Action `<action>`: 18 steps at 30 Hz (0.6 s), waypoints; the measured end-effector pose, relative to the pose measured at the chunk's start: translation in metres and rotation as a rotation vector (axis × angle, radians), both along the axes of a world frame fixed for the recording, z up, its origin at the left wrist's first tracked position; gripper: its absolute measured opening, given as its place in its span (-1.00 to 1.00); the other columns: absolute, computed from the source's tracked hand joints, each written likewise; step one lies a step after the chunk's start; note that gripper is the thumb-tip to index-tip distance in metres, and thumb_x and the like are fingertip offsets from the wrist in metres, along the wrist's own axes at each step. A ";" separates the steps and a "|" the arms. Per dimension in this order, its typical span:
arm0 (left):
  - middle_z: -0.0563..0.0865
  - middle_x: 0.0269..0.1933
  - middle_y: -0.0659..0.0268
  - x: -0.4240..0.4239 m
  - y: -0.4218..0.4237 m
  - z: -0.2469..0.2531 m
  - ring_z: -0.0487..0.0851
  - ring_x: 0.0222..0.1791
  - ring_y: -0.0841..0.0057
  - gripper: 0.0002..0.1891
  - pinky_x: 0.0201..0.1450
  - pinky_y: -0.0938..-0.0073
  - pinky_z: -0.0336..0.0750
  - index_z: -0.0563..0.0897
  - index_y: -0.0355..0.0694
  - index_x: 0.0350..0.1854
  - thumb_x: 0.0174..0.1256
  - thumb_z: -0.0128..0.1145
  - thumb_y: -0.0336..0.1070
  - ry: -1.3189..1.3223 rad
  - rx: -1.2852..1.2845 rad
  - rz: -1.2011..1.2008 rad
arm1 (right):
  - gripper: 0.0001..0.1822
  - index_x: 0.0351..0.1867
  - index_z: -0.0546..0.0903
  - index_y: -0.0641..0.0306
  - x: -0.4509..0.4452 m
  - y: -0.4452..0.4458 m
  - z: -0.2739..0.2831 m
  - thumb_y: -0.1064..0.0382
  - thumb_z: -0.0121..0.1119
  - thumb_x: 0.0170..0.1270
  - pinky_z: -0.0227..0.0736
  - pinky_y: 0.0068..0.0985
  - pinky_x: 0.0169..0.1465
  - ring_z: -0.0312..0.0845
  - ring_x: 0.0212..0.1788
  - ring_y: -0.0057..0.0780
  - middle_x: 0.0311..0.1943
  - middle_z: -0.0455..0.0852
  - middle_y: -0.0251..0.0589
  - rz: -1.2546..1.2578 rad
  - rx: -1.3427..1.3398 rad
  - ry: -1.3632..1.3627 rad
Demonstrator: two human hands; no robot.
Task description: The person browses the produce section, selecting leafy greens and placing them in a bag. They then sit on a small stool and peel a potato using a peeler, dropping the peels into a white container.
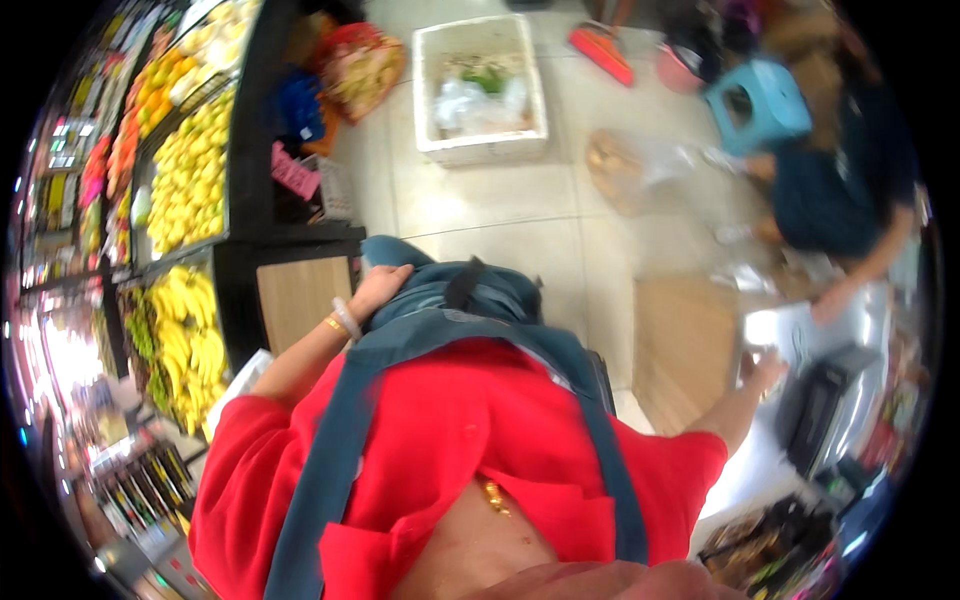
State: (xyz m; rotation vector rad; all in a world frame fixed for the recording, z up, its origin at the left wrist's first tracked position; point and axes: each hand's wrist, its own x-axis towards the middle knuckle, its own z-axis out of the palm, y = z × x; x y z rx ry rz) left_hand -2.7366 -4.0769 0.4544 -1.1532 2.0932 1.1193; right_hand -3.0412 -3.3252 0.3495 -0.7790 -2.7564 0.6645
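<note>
My left hand (386, 283) rests on the dark blue-green apron (442, 289) over my lap, its fingers close together; whether it pinches the cloth is unclear. A pale bracelet (346, 319) and a gold one circle that wrist. On the right, my right hand (765, 373) lies over the edge of a shiny metal counter (795, 319), blurred, beside a black box-shaped device (829, 409). Whether it holds anything cannot be seen. A brown board-like panel (682, 349) stands between my body and that counter.
Bananas (187, 337) and yellow fruit (191, 172) fill the left display. Ahead stand a white foam box (480, 146) with plastic bags and greens, a red broom (602, 54) and a blue plastic stool (765, 105). Another person (825, 195) at the right reaches to the counter.
</note>
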 end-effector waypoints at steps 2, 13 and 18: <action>0.64 -0.22 -0.05 -0.014 0.001 0.002 0.57 -0.10 0.09 -0.48 0.03 0.32 0.38 0.63 -0.35 -0.26 0.21 -0.14 0.08 -0.047 -0.050 -0.083 | -0.24 0.17 0.27 0.40 0.004 0.004 0.003 -0.23 -0.03 0.14 0.33 -0.21 0.04 0.44 0.00 0.07 -0.04 0.50 0.19 -0.153 0.062 -0.087; 0.63 -0.24 -0.08 -0.026 0.003 -0.004 0.56 -0.15 0.04 -0.49 -0.01 0.30 0.39 0.63 -0.36 -0.30 0.21 -0.13 0.07 0.008 0.012 -0.055 | -0.63 -0.06 0.41 0.32 0.010 -0.017 0.033 0.14 -0.02 0.17 0.47 -0.17 -0.18 0.56 -0.23 -0.05 -0.26 0.60 0.06 -0.309 -0.066 -0.002; 0.63 -0.26 -0.08 -0.031 -0.002 -0.001 0.55 -0.16 0.02 -0.51 -0.02 0.28 0.39 0.64 -0.34 -0.33 0.21 -0.13 0.06 0.016 0.030 -0.099 | -0.55 0.11 0.31 0.25 0.024 -0.122 0.062 0.34 0.03 0.14 0.46 -0.22 -0.06 0.49 -0.09 0.01 -0.09 0.52 0.12 -0.353 0.187 0.421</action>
